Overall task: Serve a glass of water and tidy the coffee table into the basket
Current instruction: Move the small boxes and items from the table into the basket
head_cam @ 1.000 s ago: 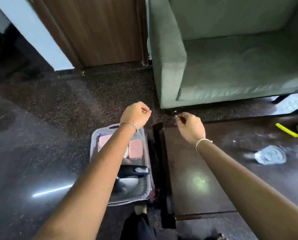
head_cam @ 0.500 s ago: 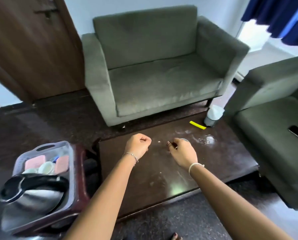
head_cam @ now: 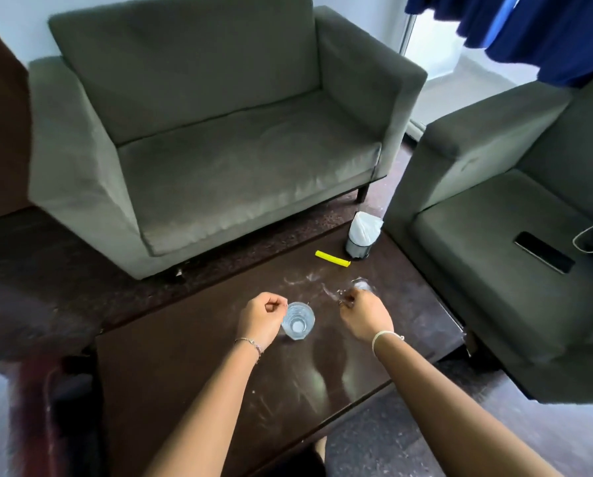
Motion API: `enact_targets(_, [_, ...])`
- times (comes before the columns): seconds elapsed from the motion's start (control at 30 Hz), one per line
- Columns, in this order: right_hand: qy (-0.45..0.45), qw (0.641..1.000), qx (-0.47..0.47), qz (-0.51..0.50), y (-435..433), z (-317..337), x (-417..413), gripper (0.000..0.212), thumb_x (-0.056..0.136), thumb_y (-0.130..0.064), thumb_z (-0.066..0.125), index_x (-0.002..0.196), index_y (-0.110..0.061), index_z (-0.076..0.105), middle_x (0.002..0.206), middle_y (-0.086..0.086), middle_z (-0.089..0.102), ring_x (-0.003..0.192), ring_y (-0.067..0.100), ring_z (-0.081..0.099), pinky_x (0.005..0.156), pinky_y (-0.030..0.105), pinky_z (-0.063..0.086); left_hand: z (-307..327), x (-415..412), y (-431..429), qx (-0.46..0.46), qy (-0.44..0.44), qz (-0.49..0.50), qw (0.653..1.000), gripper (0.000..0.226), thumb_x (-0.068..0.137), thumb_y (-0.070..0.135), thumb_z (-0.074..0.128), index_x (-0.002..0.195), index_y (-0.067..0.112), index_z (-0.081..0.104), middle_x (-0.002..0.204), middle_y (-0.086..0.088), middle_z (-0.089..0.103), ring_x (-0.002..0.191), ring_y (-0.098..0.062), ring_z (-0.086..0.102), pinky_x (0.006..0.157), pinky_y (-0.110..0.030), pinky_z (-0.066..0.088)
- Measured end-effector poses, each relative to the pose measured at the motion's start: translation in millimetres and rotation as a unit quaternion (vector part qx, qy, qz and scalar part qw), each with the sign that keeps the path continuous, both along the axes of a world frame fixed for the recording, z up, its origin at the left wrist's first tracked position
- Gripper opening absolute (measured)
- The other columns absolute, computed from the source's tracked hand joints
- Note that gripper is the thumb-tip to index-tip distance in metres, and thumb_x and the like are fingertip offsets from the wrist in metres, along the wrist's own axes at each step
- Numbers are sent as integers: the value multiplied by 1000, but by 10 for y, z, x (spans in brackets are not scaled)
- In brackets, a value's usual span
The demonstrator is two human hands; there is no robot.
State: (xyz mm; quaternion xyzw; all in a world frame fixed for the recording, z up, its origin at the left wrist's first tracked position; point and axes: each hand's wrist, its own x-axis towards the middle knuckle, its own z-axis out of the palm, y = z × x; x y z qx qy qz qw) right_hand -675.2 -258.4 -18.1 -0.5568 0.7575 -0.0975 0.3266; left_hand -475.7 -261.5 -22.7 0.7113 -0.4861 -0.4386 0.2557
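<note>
A clear glass (head_cam: 298,321) with a little water stands upright on the dark coffee table (head_cam: 191,373). My left hand (head_cam: 259,320) is a closed fist right against the glass's left side, holding nothing. My right hand (head_cam: 365,316) is farther right, with its fingertips pinched at the near edge of a crumpled clear wrapper (head_cam: 358,286) lying on the table. A yellow marker (head_cam: 332,259) lies beyond it. The basket is only a blur at the lower left edge.
A small bin with a white liner (head_cam: 362,235) stands at the table's far right corner. A grey sofa (head_cam: 219,160) faces the table. At the right is a second grey sofa (head_cam: 515,270) with a black phone (head_cam: 542,257) and a cable on its seat.
The view swung right from the basket and kettle on the stool to the table. Both hands moved over the table; the glass now shows beside my left hand, and my right hand reached the wrapper.
</note>
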Motion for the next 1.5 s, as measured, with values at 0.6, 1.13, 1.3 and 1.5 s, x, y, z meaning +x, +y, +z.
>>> enact_targets(0.6, [233, 935, 74, 255, -1945, -2023, -513, 60, 98, 0, 30, 151, 6, 4, 155, 23, 23, 142, 33, 30, 115, 36, 28, -1790, -497, -1592, 121, -64, -74, 988, 12, 87, 21, 64, 96, 24, 72, 106, 1, 70, 99, -16, 62, 89, -25, 48])
enact_targets(1.13, [-57, 998, -3, -21, -1892, -1703, -309, 33, 86, -2, 59, 116, -11, 70, 107, 11, 69, 98, 30, 63, 87, 33, 49, -1567, -513, -1669, 119, 50, 23, 991, 25, 88, 13, 64, 113, 13, 65, 113, -9, 68, 104, -20, 64, 96, -29, 47])
enact_targets(1.3, [-360, 928, 33, -85, -1647, -1079, -56, 25, 92, 6, 59, 115, 4, 68, 80, 10, 61, 68, 13, 52, 65, 20, 49, -982, -389, -1592, 99, 178, 111, 973, 35, 93, 12, 59, 128, 8, 55, 113, -9, 65, 84, -15, 60, 62, -17, 49])
enact_targets(1.5, [-448, 894, 31, 6, -1056, -84, 372, 16, 93, -1, 60, 104, -5, 72, 86, 16, 62, 78, 20, 55, 77, 28, 49, 82, 130, -998, 19, 332, 174, 927, 24, 91, 21, 64, 114, 16, 60, 94, 2, 68, 77, -14, 70, 68, -28, 56])
